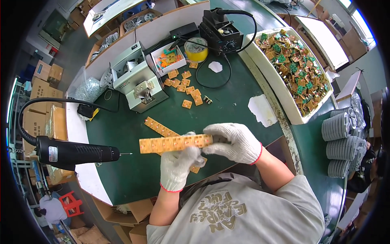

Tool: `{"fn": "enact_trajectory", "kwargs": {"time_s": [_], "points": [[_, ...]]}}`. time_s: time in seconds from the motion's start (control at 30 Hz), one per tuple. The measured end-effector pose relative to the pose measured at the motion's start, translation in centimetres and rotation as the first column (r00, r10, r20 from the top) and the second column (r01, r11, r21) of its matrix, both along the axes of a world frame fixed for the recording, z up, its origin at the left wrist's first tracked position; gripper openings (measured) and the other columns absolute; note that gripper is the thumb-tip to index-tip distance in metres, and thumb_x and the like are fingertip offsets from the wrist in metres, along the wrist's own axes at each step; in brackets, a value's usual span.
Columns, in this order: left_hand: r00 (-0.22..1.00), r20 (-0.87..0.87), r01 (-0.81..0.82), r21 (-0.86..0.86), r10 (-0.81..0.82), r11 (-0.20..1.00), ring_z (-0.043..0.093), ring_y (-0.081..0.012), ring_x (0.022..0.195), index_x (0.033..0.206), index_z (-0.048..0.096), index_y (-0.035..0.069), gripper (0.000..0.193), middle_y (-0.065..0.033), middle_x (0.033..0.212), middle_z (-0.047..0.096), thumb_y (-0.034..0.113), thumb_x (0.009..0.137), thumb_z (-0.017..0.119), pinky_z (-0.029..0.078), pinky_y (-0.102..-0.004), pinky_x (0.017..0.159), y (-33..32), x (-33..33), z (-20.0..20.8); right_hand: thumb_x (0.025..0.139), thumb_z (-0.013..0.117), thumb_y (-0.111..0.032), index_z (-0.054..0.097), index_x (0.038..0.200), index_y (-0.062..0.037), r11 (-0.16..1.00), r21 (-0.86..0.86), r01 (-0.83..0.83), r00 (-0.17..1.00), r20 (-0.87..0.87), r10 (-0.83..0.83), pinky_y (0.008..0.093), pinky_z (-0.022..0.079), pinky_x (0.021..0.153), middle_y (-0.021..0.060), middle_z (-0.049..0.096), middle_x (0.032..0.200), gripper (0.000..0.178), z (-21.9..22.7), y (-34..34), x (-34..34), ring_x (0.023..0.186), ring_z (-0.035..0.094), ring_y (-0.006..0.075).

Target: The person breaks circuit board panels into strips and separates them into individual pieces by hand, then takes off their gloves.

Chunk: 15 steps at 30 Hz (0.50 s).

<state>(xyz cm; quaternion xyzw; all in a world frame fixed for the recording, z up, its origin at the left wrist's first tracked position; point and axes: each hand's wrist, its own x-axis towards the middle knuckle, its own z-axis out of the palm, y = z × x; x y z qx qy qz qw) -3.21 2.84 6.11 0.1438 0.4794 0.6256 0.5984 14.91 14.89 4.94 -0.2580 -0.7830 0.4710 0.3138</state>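
Observation:
Both my hands wear white knit gloves with red cuffs. A tan circuit board strip (166,144), scored into square pieces, is held level above the green bench. My left hand (175,168) is closed around its underside near the middle, slightly blurred. At the strip's right end, my right hand (235,142) pinches it between thumb and fingers. Beneath it, a second circuit board strip (159,126) lies slantwise on the bench, partly hidden by the held one. A small board piece (196,168) shows just right of my left hand.
Loose square boards (187,104) lie beyond my hands, near a grey metal machine (140,87) and a parts tray (166,61). A black electric screwdriver (77,152) hangs at left. A soldering station (221,34) stands at the back; a foam box (298,118) of boards is at right.

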Motion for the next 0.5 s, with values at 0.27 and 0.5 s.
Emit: {"fn": "enact_trajectory", "kwargs": {"time_s": [0.27, 0.5], "points": [[0.972, -0.233, 0.087, 0.452, 0.024, 0.888, 0.066, -0.0227, 0.083, 0.12, 0.065, -0.001, 0.04, -0.0155, 0.105, 0.07, 0.011, 0.087, 0.082, 0.059, -0.0333, 0.071, -1.9, -1.1, -4.6, 0.097, 0.074, -0.022, 0.066, 0.117, 0.0018, 0.667, -0.71, -0.226, 0.956, -0.295, 0.01, 0.0274, 0.053, 0.058, 0.0111, 0.069, 0.084, 0.032, 0.9, -2.2, -0.2, 0.062, 0.06, 0.0156], [0.969, -0.246, 0.107, 0.481, 0.016, 0.87, 0.068, -0.0247, 0.096, 0.123, 0.064, -0.002, 0.048, -0.0165, 0.116, 0.07, 0.005, 0.08, 0.087, 0.06, -0.0342, 0.079, -2.5, -0.8, -5.0, 0.108, 0.054, -0.026, 0.065, 0.109, 0.0012, 0.329, -0.929, -0.17, 0.981, -0.19, -0.031, 0.0233, 0.048, 0.046, 0.0109, 0.068, 0.073, 0.029, 1.8, -3.5, -0.8, 0.05, 0.057, 0.0131]]}}
